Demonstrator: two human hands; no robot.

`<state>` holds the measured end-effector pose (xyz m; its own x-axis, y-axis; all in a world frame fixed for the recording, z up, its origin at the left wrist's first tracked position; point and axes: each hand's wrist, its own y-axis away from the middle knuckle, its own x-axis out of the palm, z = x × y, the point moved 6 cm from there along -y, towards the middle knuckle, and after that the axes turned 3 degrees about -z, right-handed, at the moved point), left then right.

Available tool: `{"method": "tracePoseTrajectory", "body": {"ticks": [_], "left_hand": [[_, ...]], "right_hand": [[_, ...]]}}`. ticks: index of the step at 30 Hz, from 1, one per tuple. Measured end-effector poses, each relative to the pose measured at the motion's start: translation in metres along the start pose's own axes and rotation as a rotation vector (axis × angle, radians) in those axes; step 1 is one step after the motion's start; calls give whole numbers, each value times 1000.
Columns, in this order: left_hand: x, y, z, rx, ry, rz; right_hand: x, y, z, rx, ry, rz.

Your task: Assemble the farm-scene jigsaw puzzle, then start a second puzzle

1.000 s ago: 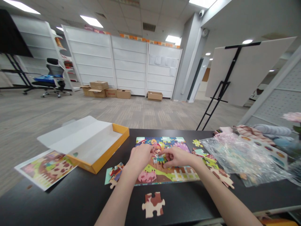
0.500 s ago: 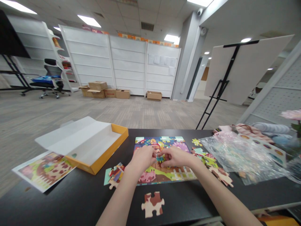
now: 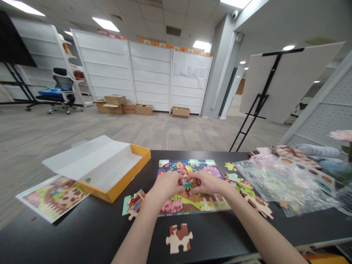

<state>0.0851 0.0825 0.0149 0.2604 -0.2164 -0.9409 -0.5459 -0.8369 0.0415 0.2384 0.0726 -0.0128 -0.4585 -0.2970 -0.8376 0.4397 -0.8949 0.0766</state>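
A colourful farm jigsaw puzzle (image 3: pixel 192 205) lies on the black table, with pale gaps along its top edge. Over its left part rests my left hand (image 3: pixel 171 183), fingers curled down at the middle of the picture. My right hand (image 3: pixel 202 182) is bent in from the other side, its fingertips close to those of the left. Whether a piece is pinched between the fingers is too small to tell. A brown and cream piece (image 3: pixel 179 238) sits by itself near the front edge. More loose pieces (image 3: pixel 134 202) lie beside my left forearm.
An open yellow box (image 3: pixel 123 179) with a white lid flap stands at the left, beside a printed picture sheet (image 3: pixel 52 198). On the right are loose pieces (image 3: pixel 258 203), a crumpled clear plastic bag (image 3: pixel 286 183) and rolled fabrics (image 3: pixel 316 150). An easel (image 3: pixel 258 102) stands beyond the table.
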Motion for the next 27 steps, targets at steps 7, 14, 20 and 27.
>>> {"method": "tracePoseTrajectory", "body": {"ticks": [7, 14, 20, 27], "left_hand": [[5, -3, 2, 16, 29, -25], [5, -3, 2, 7, 63, -16], [6, -2, 4, 36, 95, -4], [4, -1, 3, 72, 76, -16]], "right_hand": [[2, -3, -4, 17, -47, -9], [-1, 0, 0, 0, -75, -16], [-3, 2, -4, 5, -56, -10], [-3, 1, -4, -22, -53, -6]]}}
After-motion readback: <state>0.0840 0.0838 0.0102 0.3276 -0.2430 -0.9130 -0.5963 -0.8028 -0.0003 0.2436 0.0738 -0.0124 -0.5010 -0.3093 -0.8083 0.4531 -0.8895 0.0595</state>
